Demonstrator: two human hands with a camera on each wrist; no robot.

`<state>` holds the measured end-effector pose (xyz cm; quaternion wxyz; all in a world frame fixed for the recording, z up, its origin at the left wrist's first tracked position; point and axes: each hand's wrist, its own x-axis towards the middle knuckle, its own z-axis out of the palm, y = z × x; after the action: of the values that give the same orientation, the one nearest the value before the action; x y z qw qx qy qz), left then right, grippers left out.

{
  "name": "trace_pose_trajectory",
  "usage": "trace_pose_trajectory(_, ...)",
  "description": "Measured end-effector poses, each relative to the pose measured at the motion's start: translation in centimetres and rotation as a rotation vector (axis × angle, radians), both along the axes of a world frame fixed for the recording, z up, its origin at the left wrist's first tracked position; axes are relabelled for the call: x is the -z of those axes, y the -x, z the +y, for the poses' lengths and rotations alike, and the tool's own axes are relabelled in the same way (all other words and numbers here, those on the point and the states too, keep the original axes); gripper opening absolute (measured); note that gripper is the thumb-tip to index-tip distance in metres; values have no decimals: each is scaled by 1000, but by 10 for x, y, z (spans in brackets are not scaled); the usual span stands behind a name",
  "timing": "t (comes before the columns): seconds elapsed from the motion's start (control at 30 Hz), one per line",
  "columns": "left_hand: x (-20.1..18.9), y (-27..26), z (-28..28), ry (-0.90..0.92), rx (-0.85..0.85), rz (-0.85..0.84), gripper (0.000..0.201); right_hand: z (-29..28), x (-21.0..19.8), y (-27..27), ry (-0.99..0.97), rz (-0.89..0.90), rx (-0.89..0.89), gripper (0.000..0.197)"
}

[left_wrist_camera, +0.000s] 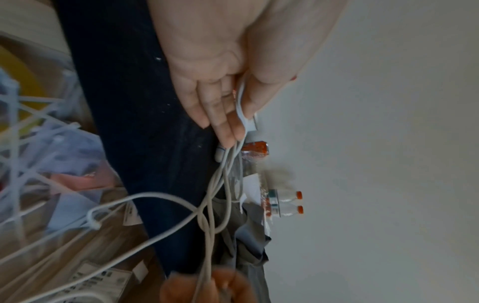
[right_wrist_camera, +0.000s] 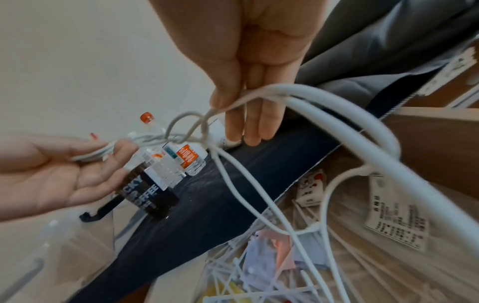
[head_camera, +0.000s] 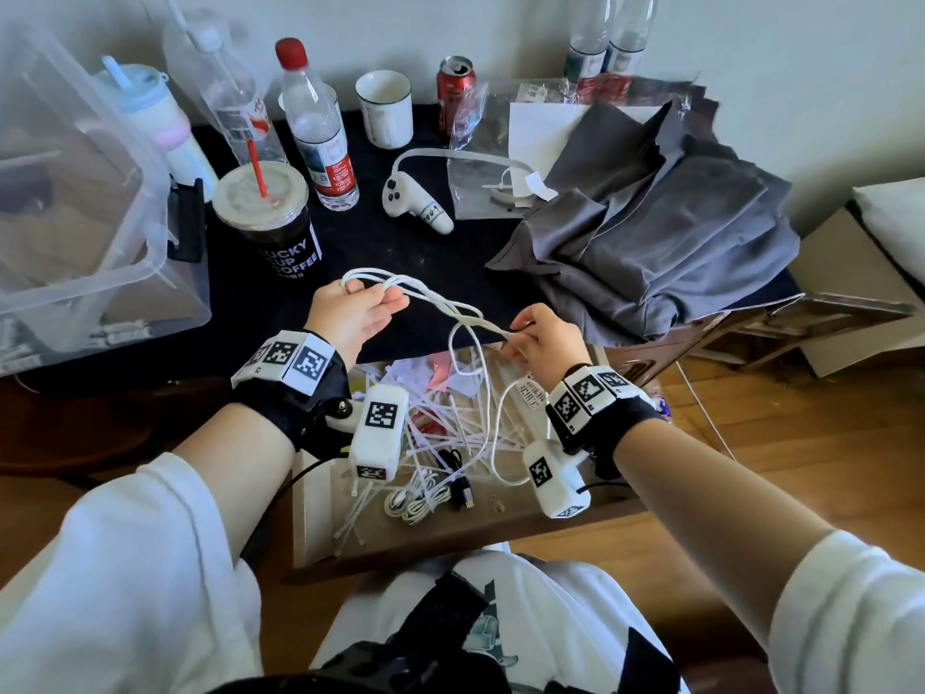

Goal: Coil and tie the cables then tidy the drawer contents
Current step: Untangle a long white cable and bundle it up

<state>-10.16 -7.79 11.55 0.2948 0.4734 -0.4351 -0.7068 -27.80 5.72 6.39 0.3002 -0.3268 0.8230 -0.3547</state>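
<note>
On my head view the light is soft daylight, bright at the wall near 12 o'clock, with weak shadows. Lines bend toward the edges. Both wrist views are dimmer and smeared by motion blur. In the right wrist view the white cable (right_wrist_camera: 337, 114) near 3 o'clock is out of focus.

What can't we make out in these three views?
- White cable ends: lost among the zip ties in the drawer, head view.
- Right hand fingertip grip: head view shows only its back.
- Paper label print: blurred, right wrist view.
- Clear bin contents: cut off by the left edge, head view.
</note>
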Motion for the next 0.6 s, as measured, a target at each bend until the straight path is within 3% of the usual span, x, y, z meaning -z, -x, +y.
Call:
trace_pose_trajectory(0.13, 6, -9, -8, -31, -63, 11, 38, 19, 14, 26, -158, 54, 93, 18)
trace_pose_trajectory(0.27, 10, -9, -5, 36, -68, -88, 37, 30, 21, 39, -297, 23, 220, 19)
trace_pose_trajectory(0.37, 12, -13, -7, 70, -122, -130, 36, 33, 27, 46, -304, -21, 336, 30)
trace_pose_trajectory(0.43, 12, -19, -11, 70, -133, -131, 36, 37, 34, 52, -317, -39, 389, 28)
trace_pose_trajectory(0.6, -2, -18, -4, 117, 137, -89, 40, 32, 42, 50, -402, -43, 246, 30)
